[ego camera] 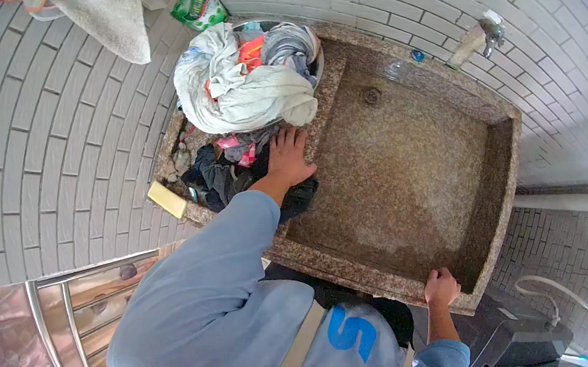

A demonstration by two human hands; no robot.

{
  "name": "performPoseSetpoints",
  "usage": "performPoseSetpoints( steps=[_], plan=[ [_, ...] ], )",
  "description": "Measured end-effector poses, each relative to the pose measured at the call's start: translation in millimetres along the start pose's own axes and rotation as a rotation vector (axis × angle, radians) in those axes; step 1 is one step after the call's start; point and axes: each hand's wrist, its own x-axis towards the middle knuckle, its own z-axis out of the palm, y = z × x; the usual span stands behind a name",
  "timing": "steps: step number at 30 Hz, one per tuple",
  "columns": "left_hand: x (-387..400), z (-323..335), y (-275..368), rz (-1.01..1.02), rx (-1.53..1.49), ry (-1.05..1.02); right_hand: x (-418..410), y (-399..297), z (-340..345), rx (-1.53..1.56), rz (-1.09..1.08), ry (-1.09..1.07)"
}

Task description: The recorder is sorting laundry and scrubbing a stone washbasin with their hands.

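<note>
My left hand (289,157) lies palm down at the divider of the granite laundry sink (325,94), fingers pointing away from me. Dark clothes (226,179) lie beside and under it in the left compartment, with a pink-and-grey garment (239,148) among them. Just beyond my fingertips, a metal basin (320,68) is heaped with laundry, a twisted white cloth (262,93) on top. Over the sink's front rim (361,270), near the right corner, my right hand (442,288) is curled. Its fingertips are partly hidden.
A yellow soap bar (167,199) rests on the front-left rim. Behind the basin stands a green detergent bag (200,4). A tap (490,33) juts from the tiled wall near a blue cap (417,55). A dark washing machine (515,342) stands right; towels (104,1) hang left.
</note>
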Motion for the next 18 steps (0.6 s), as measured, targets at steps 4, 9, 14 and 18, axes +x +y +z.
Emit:
performPoseSetpoints(
  steps=[4,9,14,18],
  plan=[
    [-0.1,4.2,-1.0,-0.004,0.026,0.032,1.3,1.0,2.3,-0.019,0.015,-0.019],
    [1.1,10.4,-2.4,0.011,0.056,0.075,1.9,2.4,5.5,0.009,0.014,0.012],
    [1.6,14.4,-4.4,0.024,0.040,0.117,2.8,4.9,11.5,0.005,0.006,0.053],
    [0.7,12.2,-3.9,0.028,0.052,0.100,3.5,5.1,13.2,-0.017,0.022,0.035]
  ],
)
